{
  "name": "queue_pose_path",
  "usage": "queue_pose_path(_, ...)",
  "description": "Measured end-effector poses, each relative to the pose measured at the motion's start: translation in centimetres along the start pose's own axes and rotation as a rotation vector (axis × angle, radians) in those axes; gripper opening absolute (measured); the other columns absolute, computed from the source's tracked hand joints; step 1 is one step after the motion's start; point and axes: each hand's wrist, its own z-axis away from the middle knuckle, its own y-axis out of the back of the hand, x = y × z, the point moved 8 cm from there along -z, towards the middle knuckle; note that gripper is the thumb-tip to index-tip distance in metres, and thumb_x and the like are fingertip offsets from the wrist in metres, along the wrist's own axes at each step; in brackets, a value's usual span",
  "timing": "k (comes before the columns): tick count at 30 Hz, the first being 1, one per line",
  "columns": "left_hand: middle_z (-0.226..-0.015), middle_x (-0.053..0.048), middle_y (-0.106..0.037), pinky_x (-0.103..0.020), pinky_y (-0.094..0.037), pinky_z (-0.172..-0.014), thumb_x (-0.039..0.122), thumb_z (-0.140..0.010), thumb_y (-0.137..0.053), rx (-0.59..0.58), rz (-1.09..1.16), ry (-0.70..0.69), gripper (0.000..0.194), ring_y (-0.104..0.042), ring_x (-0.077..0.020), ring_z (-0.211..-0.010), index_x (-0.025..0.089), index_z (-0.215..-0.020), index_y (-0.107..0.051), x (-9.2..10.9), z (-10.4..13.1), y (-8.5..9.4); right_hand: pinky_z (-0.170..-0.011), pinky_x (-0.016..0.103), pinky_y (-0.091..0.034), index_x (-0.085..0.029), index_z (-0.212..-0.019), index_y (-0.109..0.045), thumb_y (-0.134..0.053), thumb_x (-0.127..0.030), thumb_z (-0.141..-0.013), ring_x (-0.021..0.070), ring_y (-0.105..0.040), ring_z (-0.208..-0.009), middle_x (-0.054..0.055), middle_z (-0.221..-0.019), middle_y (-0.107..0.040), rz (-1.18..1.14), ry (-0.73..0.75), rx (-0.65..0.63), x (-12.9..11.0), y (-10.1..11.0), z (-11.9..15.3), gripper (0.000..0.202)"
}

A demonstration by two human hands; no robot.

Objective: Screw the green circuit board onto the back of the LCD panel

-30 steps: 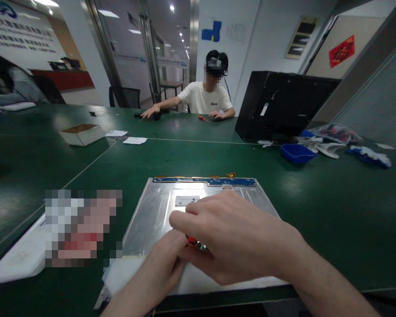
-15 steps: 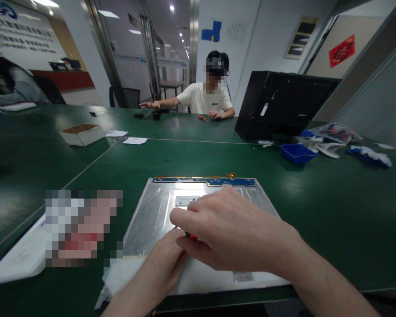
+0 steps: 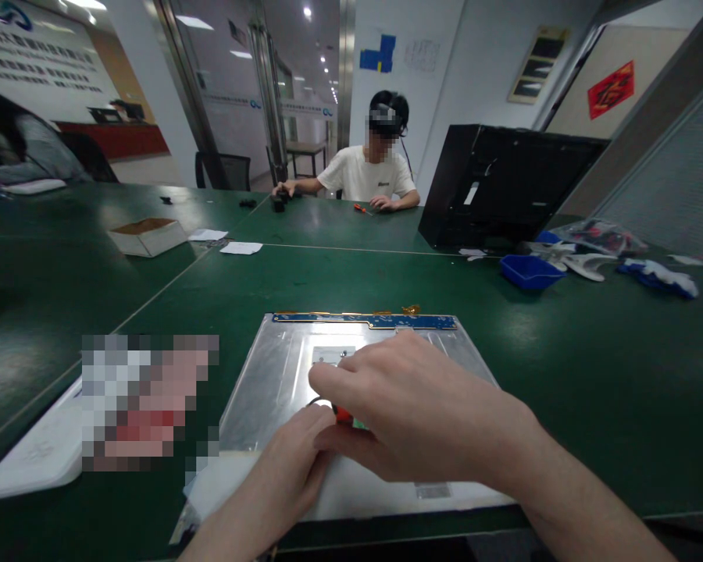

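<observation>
A metal-backed panel (image 3: 258,390) lies on the green table, with a blue circuit strip (image 3: 328,318) along its far edge. Over the middle of the panel, my right hand (image 3: 410,406) is closed around a small red and black tool (image 3: 343,415), mostly hidden by the fingers. A bit of green shows beside the red part. My left hand (image 3: 298,445) rests just left of it, fingers hidden behind the right hand. A thin dark curved piece shows above the left hand. White sheeting (image 3: 363,496) covers the panel's near part.
A white flat piece (image 3: 41,460) and a blurred-out patch lie at left. Farther off are an open box (image 3: 146,236), papers (image 3: 241,248), a blue tray (image 3: 532,271) and a large black monitor (image 3: 509,183). A person (image 3: 370,176) sits across the table (image 3: 340,273).
More of the red tool, and a bit of green, now shows under my right hand, whose fingertips have shifted slightly. The person across has drawn one hand in toward the black objects.
</observation>
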Motion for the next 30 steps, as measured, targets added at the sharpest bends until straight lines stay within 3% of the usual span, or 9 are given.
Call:
queue_pose_path(5, -0.08, -0.003, -0.065, -0.032, -0.052, -0.074, 0.013, -0.087, -0.042, -0.035, 0.052, 0.023, 0.016, -0.063, -0.0225, -0.085, 0.02, -0.089, -0.056, 0.26, -0.24, 0.1, -0.047, 0.029, -0.02, -0.019, -0.082, -0.047, -0.055, -0.02, -0.081, 0.0119, -0.052, -0.058, 0.0, -0.077, -0.064, -0.029, 0.002, -0.039, -0.2, 0.07, 0.04, 0.008)
queue_pose_path(8, -0.073, -0.003, -0.063, -0.033, -0.052, -0.075, 0.012, -0.087, -0.042, -0.034, 0.044, 0.05, 0.016, -0.064, -0.023, -0.083, 0.02, -0.083, -0.055, 0.07, -0.21, 0.16, -0.047, 0.029, -0.019, -0.019, -0.084, -0.048, -0.055, -0.021, -0.084, 0.0126, -0.054, -0.058, 0.0, -0.075, -0.064, -0.012, -0.007, -0.033, -0.09, -0.07, -0.05, 0.008)
queue_pose_path(14, -0.089, -0.005, -0.066, -0.033, -0.053, -0.073, 0.011, -0.087, -0.042, -0.009, 0.017, 0.051, 0.022, -0.063, -0.0225, -0.083, 0.02, -0.098, -0.058, -0.06, -0.05, 0.23, -0.049, 0.03, -0.016, -0.02, -0.084, -0.051, -0.051, -0.033, -0.092, 0.0129, -0.052, -0.055, 0.0, -0.068, -0.063, 0.056, -0.017, 0.016, 0.22, -0.1, -0.13, 0.015)
queue_pose_path(17, -0.091, -0.006, -0.066, -0.034, -0.053, -0.074, 0.012, -0.085, -0.043, -0.025, -0.006, 0.037, 0.025, -0.063, -0.0248, -0.087, 0.021, -0.103, -0.058, -0.15, -0.04, 0.03, -0.049, 0.03, -0.016, -0.02, -0.086, -0.051, -0.053, -0.026, -0.087, 0.0116, -0.049, -0.055, 0.0, -0.071, -0.063, 0.025, 0.019, -0.005, -0.22, -0.06, -0.08, 0.007)
queue_pose_path(20, -0.098, -0.007, -0.066, -0.036, -0.053, -0.076, 0.013, -0.082, -0.044, -0.025, -0.014, 0.022, 0.031, -0.062, -0.0268, -0.094, 0.022, -0.11, -0.056, -0.21, -0.1, -0.03, -0.048, 0.029, -0.018, -0.019, -0.091, -0.05, -0.056, -0.023, -0.08, 0.0111, -0.047, -0.056, -0.001, -0.074, -0.063, -0.035, 0.03, -0.033, -0.49, -0.05, 0.01, 0.013)
queue_pose_path(26, -0.087, -0.005, -0.066, -0.035, -0.053, -0.076, 0.01, -0.081, -0.043, -0.027, 0.005, 0.025, 0.024, -0.064, -0.0242, -0.086, 0.021, -0.095, -0.059, -0.15, 0.0, -0.11, -0.049, 0.03, -0.015, -0.021, -0.089, -0.049, -0.054, -0.026, -0.086, 0.0116, -0.046, -0.054, -0.001, -0.07, -0.063, 0.018, 0.017, -0.013, -0.33, -0.14, -0.02, 0.007)
queue_pose_path(30, -0.093, -0.005, -0.067, -0.036, -0.054, -0.078, 0.01, -0.08, -0.043, 0.011, -0.026, -0.012, 0.03, -0.064, -0.0252, -0.095, 0.022, -0.103, -0.058, 0.42, -0.03, 0.24, -0.05, 0.03, -0.016, -0.02, -0.091, -0.049, -0.054, -0.024, -0.086, 0.0112, -0.046, -0.054, 0.0, -0.071, -0.063, 0.027, 0.029, -0.016, -0.55, -0.25, -0.16, 0.008)
